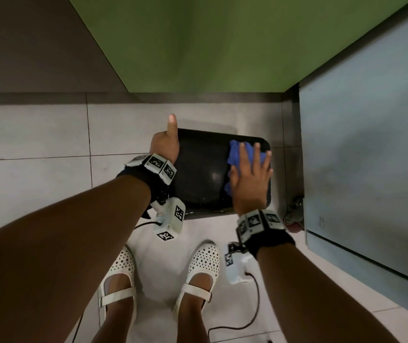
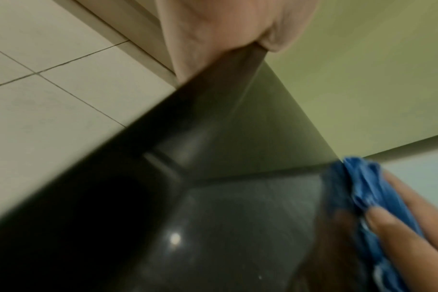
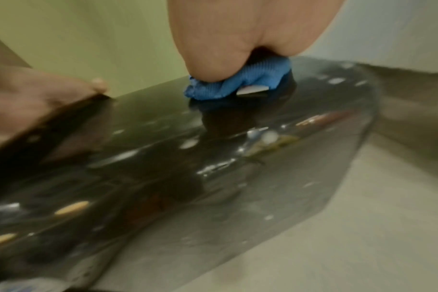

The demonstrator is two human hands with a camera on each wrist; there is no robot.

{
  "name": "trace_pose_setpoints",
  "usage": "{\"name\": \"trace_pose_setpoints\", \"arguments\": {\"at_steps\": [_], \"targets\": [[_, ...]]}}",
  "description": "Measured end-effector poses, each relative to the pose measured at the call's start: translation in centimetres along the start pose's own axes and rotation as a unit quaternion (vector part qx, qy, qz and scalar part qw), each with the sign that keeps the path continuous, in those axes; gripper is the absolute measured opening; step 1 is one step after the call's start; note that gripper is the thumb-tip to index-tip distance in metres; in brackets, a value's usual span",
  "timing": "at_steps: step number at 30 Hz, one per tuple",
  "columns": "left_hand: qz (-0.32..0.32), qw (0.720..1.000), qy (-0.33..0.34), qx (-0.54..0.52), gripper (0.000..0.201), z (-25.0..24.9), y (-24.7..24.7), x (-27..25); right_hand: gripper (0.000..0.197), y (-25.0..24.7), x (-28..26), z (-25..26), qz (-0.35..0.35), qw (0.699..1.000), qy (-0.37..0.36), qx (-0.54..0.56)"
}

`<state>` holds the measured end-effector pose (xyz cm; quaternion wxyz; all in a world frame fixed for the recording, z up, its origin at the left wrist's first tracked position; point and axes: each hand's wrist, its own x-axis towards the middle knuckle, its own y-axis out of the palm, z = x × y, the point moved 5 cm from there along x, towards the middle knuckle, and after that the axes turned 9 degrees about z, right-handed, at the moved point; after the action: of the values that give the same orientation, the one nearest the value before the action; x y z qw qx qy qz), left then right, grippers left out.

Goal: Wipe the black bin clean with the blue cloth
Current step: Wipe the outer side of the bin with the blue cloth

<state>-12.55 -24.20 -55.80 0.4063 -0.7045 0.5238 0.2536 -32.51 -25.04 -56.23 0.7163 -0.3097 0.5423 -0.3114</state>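
Fingers (image 1: 256, 154): right hand's, straight and spread, pressing the cloth (image 1: 237, 151) flat on the bin lid.
Left hand (image 1: 165, 144): grasps the bin's left edge, thumb up (other fingers hidden).
Bin (image 1: 203, 169): black, glossy, on tiled floor (image 1: 37, 134) against a green wall (image 1: 198, 45).
Cloth: blue, bunched, at the lid's right end.

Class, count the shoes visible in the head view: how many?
2. The left shoe and the right shoe stand side by side on the floor tiles, below the black bin.
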Motion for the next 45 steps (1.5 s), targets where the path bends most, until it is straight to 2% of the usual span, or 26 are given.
{"name": "trace_pose_setpoints", "arguments": {"at_steps": [2, 4, 6, 7, 9, 11, 14, 16, 18, 20, 22, 24, 26, 27, 30, 32, 34, 35, 38, 43, 45], "targets": [[-0.005, 1.0, 0.003, -0.004, 0.066, 0.2, 0.1, -0.1, 0.055, -0.5, 0.4, -3.1, -0.012, 0.997, 0.06, 0.042], [-0.011, 1.0, 0.008, -0.002, 0.066, 0.5, 0.0, 0.0, 0.054, -0.7, 0.4, -4.7, -0.033, 0.977, 0.154, 0.146], [-0.01, 1.0, 0.006, 0.0, 0.066, 0.6, 0.1, 0.0, 0.053, -0.4, 0.2, -4.4, -0.06, 0.954, 0.225, 0.19], [-0.007, 1.0, 0.006, 0.001, 0.066, 0.5, 0.2, -0.1, 0.053, -0.3, 0.2, -3.5, -0.064, 0.957, 0.226, 0.173], [-0.005, 1.0, 0.006, 0.003, 0.066, 0.3, 0.1, 0.0, 0.055, -0.1, 0.3, -0.1, -0.059, 0.98, 0.153, 0.116], [-0.005, 1.0, 0.001, 0.008, 0.066, 0.1, 0.0, 0.2, 0.058, 1.2, -0.3, 4.2, -0.035, 0.996, 0.036, 0.079], [0.0, 1.0, -0.005, 0.016, 0.067, 0.2, -0.1, 0.3, 0.055, 3.2, -2.4, 9.1, -0.047, 0.989, -0.135, 0.024], [0.01, 1.0, -0.007, 0.026, 0.068, 0.4, 0.0, 0.1, 0.053, 4.0, -3.1, 9.4, -0.028, 0.981, -0.187, -0.029], [0.013, 0.999, -0.004, 0.034, 0.067, 0.3, -0.1, 0.2, 0.052, 3.8, -3.0, 7.6, -0.02, 0.974, -0.216, -0.068], [0.016, 0.999, -0.006, 0.038, 0.066, 0.2, -0.2, 0.3, 0.053, 2.6, -2.4, 4.6, -0.027, 0.981, -0.186, -0.051], [0.02, 0.999, -0.001, 0.034, 0.065, 0.1, -0.2, 0.3, 0.055, 1.6, -1.8, 0.9, -0.023, 0.997, -0.08, -0.004], [0.022, 0.999, 0.005, 0.031, 0.063, 0.2, 0.0, 0.1, 0.055, 1.2, -1.7, -1.7, -0.01, 0.999, 0.019, 0.034], [0.031, 0.999, 0.005, 0.038, 0.064, 0.4, 0.0, 0.2, 0.055, 1.1, -1.6, -2.1, -0.007, 0.998, 0.055, 0.039], [0.049, 0.998, -0.002, 0.029, 0.068, 0.5, -0.1, 0.1, 0.055, 1.1, -1.6, -1.9, -0.007, 0.997, 0.062, 0.037], [0.157, 0.98, -0.051, -0.108, 0.101, 2.6, 0.5, -0.2, 0.056, 1.0, -1.3, -1.5, -0.005, 0.995, 0.083, 0.054], [0.182, 0.973, -0.065, -0.128, 0.1, 5.5, 1.2, -1.4, 0.056, 0.8, -1.1, -1.3, -0.008, 0.994, 0.088, 0.067], [0.2, 0.971, -0.094, -0.094, 0.103, 8.1, 2.1, -3.0, 0.057, 0.7, -1.0, -1.2, -0.012, 0.992, 0.093, 0.08], [0.197, 0.974, -0.087, -0.069, 0.102, 8.6, 2.3, -4.0, 0.057, 0.7, -1.0, -1.0, -0.015, 0.992, 0.094, 0.086], [0.162, 0.984, -0.065, -0.022, 0.074, 8.3, 2.1, -5.1, 0.057, 0.5, -1.0, -0.8, -0.025, 0.991, 0.094, 0.092], [0.105, 0.994, -0.045, 0.003, 0.065, 6.4, 1.3, -5.5, 0.055, -0.5, -0.7, 0.0, -0.035, 0.989, 0.101, 0.103], [0.1, 0.994, -0.043, -0.002, 0.065, 5.7, 1.1, -5.4, 0.053, -0.9, -0.4, 1.6, -0.035, 0.991, 0.073, 0.106]]}}
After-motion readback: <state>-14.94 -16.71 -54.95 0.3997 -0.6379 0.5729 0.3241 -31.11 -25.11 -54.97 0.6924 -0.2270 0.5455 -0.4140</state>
